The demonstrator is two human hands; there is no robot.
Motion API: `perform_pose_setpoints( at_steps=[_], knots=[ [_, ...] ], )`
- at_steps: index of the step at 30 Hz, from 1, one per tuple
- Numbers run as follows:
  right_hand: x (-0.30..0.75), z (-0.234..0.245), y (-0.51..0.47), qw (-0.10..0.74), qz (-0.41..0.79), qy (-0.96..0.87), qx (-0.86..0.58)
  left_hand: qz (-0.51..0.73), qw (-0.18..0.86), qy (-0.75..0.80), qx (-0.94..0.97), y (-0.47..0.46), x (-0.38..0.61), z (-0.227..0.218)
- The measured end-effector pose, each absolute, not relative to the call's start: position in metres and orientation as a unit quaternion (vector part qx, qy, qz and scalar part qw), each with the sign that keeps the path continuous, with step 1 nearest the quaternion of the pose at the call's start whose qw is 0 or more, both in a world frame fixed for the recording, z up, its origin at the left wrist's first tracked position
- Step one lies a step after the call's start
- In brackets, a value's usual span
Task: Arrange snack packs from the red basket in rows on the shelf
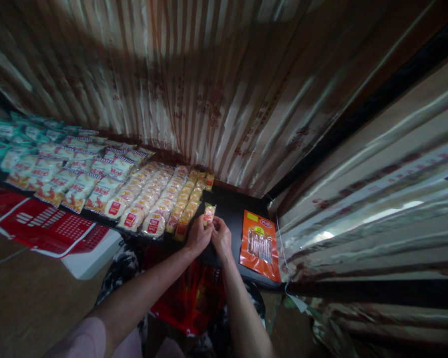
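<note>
Both hands, left (198, 233) and right (221, 235), pinch small snack packet (209, 214) above dark shelf (231, 209), right of packet rows (149, 196). Placing step; next needs lining up beside row end.

Both hands meet, fingers pinched together.

The left hand (197, 234) and right hand (221, 235) sit side by side, knuckles nearly touching, fingertips curled closed around a small packet; both bare forearms stretch forward from below.
</note>
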State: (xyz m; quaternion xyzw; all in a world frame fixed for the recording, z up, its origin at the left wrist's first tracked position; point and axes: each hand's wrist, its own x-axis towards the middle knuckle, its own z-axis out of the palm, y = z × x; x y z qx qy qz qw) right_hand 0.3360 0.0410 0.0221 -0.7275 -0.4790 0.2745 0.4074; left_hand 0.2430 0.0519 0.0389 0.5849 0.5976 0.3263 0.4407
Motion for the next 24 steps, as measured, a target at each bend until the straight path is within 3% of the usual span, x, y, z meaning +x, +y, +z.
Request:
perform_pose_setpoints(
  at_steps=[24],
  knots=[
    [0.346, 0.020, 0.069, 0.368, 0.214, -0.505, -0.751, 0.348, 0.476, 0.606, 0.534, 0.081, 0.261, 0.034]
  ],
)
